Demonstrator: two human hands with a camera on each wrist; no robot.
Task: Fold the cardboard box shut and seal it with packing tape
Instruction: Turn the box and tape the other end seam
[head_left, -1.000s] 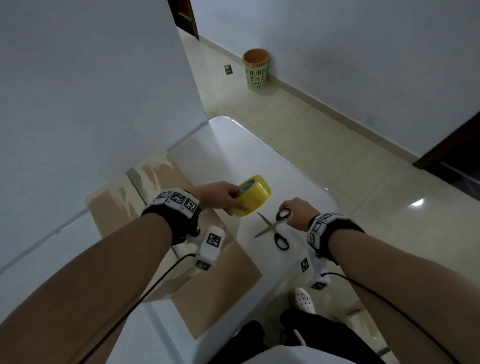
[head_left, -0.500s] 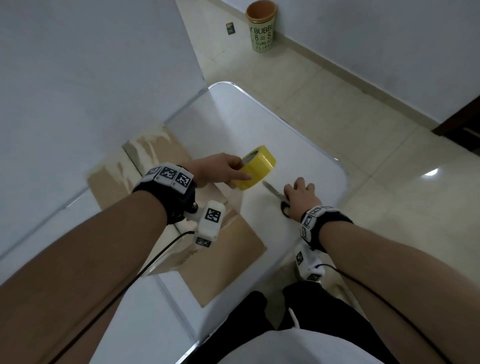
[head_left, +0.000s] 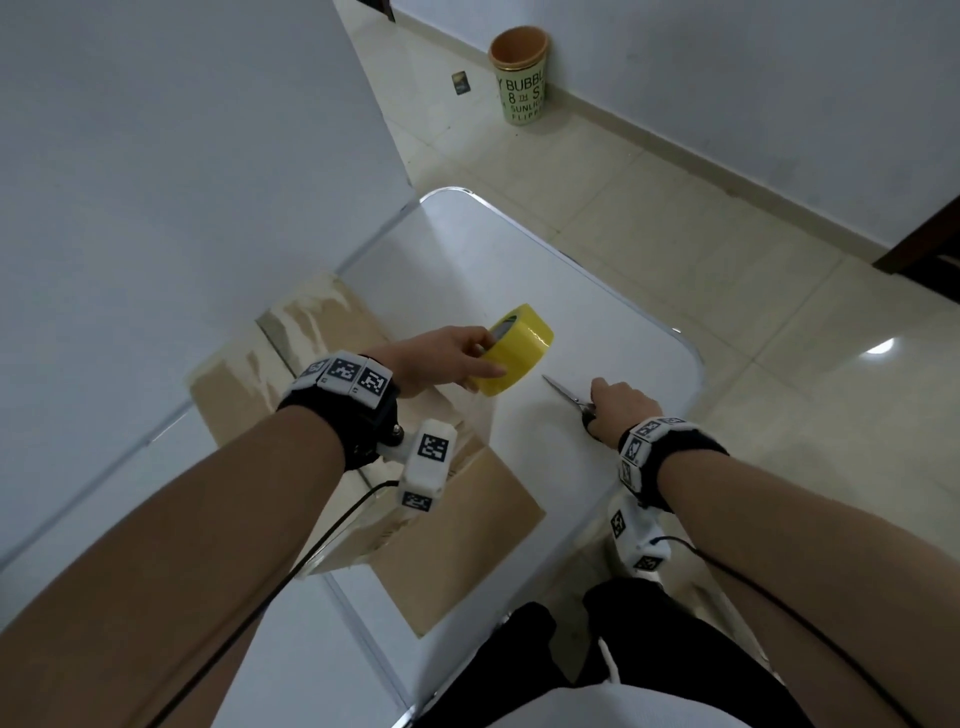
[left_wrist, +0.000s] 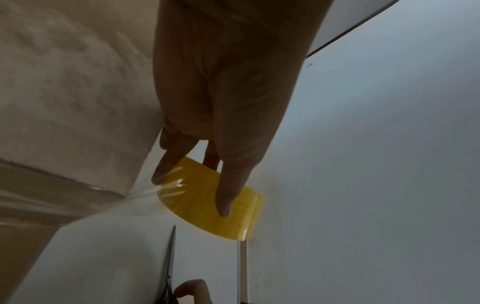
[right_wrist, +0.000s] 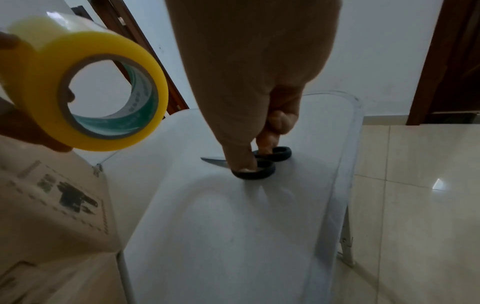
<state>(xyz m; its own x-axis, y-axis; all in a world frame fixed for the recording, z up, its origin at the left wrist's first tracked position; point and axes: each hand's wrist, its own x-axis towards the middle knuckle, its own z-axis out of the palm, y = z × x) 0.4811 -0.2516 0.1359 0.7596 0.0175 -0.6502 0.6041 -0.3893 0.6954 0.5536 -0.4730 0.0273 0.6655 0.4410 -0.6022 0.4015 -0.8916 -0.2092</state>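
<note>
My left hand (head_left: 480, 353) grips a yellow roll of packing tape (head_left: 522, 353) and holds it in the air just past the right edge of the cardboard box (head_left: 244, 384). In the left wrist view a clear strip of tape (left_wrist: 145, 197) runs from the roll (left_wrist: 210, 201) to the box (left_wrist: 64, 102). Black-handled scissors (head_left: 563, 392) lie on the white table (head_left: 519, 260), blades together. My right hand (right_wrist: 255, 157) has its thumb and a finger inside the handle loops (right_wrist: 259, 172).
One box flap (head_left: 467, 535) lies out flat toward me. The table's rounded right edge (head_left: 693, 364) is close to the scissors, with tiled floor beyond it. A bin (head_left: 519, 73) stands by the far wall. A white wall (head_left: 182, 156) rises at the left.
The scissors, spread open a second ago, now lie with blades together pointing away, and my right hand has settled over their handles. My left hand still holds the roll by the box.
</note>
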